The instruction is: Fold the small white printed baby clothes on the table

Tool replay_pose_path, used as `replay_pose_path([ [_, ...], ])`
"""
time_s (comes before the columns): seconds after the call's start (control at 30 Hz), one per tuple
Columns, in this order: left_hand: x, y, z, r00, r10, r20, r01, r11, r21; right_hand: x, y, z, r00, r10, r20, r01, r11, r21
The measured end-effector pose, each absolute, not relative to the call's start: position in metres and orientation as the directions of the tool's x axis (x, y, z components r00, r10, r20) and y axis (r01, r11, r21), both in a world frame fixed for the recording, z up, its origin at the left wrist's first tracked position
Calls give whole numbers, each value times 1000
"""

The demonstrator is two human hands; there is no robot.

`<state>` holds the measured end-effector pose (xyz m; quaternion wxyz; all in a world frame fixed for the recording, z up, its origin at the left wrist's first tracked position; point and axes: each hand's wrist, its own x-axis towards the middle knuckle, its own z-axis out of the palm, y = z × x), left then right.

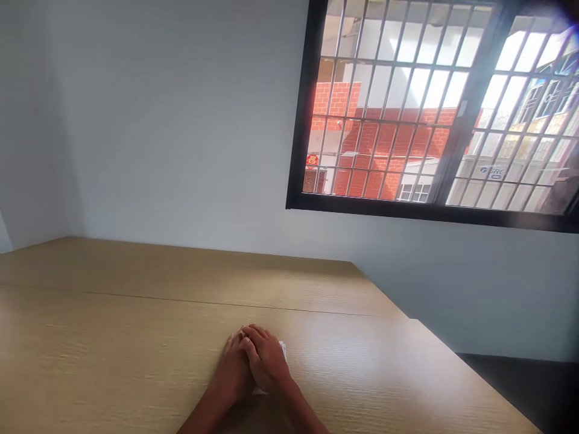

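Note:
My left hand [235,367] rests low on the wooden table [136,355], near the bottom middle of the view. Lying across its fingers is my right hand [266,357], with its fingers bent over the left one. Something white and flat, like paper [283,348], shows at the right side of my right hand and again below, between the wrists. Most of it is hidden under the hands. The left fingers are largely covered, so whether they grip anything cannot be seen.
The table meets a pale wall [181,120] at the back, and its right edge slants toward the lower right. A black-framed window [384,205] with metal bars is at the upper right. A thin seam crosses the tabletop beyond the hands.

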<state>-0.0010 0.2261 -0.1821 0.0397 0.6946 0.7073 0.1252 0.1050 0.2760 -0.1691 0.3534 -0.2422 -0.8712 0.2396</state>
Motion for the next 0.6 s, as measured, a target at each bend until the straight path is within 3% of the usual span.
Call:
replay_pose_path([
  [0.3, -6, 220, -184, -106, 992, 66, 958, 84, 274, 140, 267, -170, -658, 726, 199, 684, 687, -245],
  [0.43, 0, 207, -181, -102, 993, 53, 955, 83, 284, 156, 251, -169, -663, 738, 127, 732, 675, -93],
  [0.6, -4, 185, -183, -46, 997, 60, 948, 25, 319, 169, 226, -163, -643, 762, 82, 761, 647, -46],
])
